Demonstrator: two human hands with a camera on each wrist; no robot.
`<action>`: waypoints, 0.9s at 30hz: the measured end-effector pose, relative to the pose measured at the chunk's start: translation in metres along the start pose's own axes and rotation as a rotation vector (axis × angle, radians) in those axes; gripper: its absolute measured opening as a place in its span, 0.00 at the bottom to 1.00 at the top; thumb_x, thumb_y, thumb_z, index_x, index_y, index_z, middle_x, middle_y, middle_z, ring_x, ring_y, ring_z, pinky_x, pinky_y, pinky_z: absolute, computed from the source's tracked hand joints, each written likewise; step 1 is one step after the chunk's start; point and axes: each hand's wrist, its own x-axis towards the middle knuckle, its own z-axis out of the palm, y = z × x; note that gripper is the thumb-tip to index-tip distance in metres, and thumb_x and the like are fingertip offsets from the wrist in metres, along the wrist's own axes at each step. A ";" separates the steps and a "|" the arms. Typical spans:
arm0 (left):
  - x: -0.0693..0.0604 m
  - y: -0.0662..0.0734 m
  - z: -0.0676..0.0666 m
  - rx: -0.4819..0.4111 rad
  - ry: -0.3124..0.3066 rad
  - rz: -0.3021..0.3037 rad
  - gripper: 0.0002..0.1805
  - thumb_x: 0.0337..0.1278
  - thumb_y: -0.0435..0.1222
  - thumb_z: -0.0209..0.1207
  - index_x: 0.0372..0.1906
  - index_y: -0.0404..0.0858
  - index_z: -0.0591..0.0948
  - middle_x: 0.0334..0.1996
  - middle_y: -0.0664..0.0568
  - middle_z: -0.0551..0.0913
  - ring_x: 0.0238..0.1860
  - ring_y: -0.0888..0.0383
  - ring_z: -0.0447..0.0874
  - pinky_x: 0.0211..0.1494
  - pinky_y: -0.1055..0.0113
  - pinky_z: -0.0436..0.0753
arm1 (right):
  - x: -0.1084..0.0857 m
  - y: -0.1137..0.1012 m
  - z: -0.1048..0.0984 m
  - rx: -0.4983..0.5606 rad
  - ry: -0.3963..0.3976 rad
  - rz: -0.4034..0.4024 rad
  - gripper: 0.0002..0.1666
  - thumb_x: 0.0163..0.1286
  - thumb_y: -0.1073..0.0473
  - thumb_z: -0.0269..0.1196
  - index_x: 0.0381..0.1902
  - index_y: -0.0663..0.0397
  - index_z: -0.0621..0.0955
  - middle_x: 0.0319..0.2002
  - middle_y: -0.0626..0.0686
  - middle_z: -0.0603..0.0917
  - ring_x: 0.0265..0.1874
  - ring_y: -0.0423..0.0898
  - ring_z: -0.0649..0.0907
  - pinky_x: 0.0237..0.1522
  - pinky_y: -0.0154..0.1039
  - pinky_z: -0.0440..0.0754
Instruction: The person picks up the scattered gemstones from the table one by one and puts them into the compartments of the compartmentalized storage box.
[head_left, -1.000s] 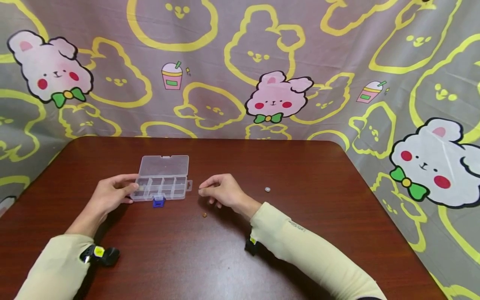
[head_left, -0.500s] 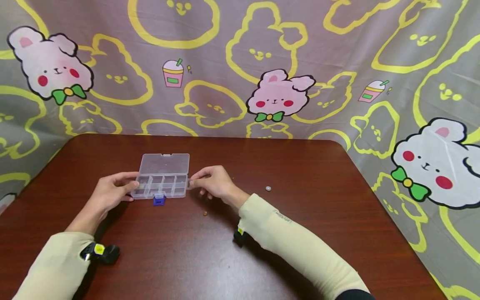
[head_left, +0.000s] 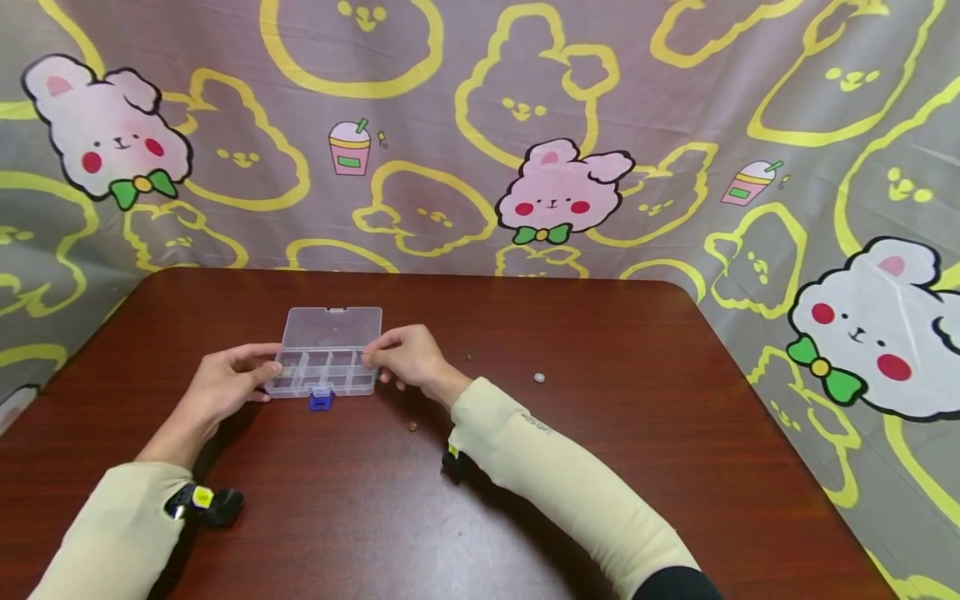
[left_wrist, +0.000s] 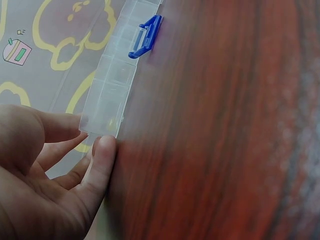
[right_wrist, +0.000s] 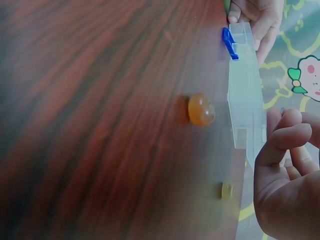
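Observation:
A clear plastic compartment box (head_left: 322, 379) stands on the table with its lid (head_left: 333, 327) swung back and a blue latch (head_left: 321, 402) at its front. My left hand (head_left: 228, 379) grips its left end, thumb in front and fingers behind. Something yellowish (left_wrist: 111, 121) shows faintly in the end compartment by that hand. Over the box's right-hand compartments, my right hand (head_left: 411, 358) pinches a tiny bead (right_wrist: 283, 110), mostly hidden by the fingertips. An orange bead (right_wrist: 201, 109) and a small yellow bead (right_wrist: 226, 191) lie on the table near this hand.
A whitish bead (head_left: 539, 377) lies farther right on the brown wooden table (head_left: 600, 467). Behind the table hangs a grey curtain (head_left: 427, 108) printed with rabbits and yellow outlines.
My right hand has moved left, from beside the box to above its right end. The small yellow bead behind it has come into sight. My left hand stays on the box.

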 end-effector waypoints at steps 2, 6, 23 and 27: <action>0.000 0.000 0.000 -0.008 -0.004 0.008 0.23 0.70 0.32 0.59 0.65 0.25 0.74 0.48 0.31 0.81 0.31 0.62 0.81 0.31 0.66 0.86 | 0.002 -0.001 0.002 -0.007 0.005 0.003 0.03 0.64 0.67 0.70 0.30 0.57 0.89 0.26 0.55 0.87 0.13 0.43 0.75 0.11 0.32 0.68; 0.001 0.000 0.000 -0.021 -0.005 0.020 0.23 0.70 0.31 0.59 0.64 0.24 0.74 0.48 0.31 0.81 0.31 0.63 0.81 0.31 0.66 0.86 | 0.006 -0.003 0.006 -0.017 0.016 0.011 0.03 0.65 0.67 0.70 0.30 0.58 0.89 0.26 0.54 0.87 0.13 0.44 0.75 0.11 0.32 0.68; -0.001 0.001 0.001 0.005 0.009 0.007 0.22 0.70 0.31 0.58 0.65 0.26 0.75 0.49 0.29 0.80 0.33 0.60 0.82 0.32 0.66 0.87 | 0.019 -0.009 0.020 -0.011 0.054 0.016 0.06 0.65 0.69 0.69 0.28 0.58 0.89 0.23 0.55 0.88 0.09 0.40 0.73 0.09 0.30 0.66; -0.001 0.001 0.000 0.003 0.006 -0.005 0.22 0.71 0.32 0.58 0.65 0.26 0.74 0.50 0.29 0.80 0.33 0.60 0.81 0.32 0.66 0.87 | 0.021 -0.008 0.024 -0.004 0.060 0.024 0.05 0.64 0.69 0.70 0.28 0.58 0.89 0.23 0.53 0.87 0.10 0.40 0.74 0.08 0.30 0.66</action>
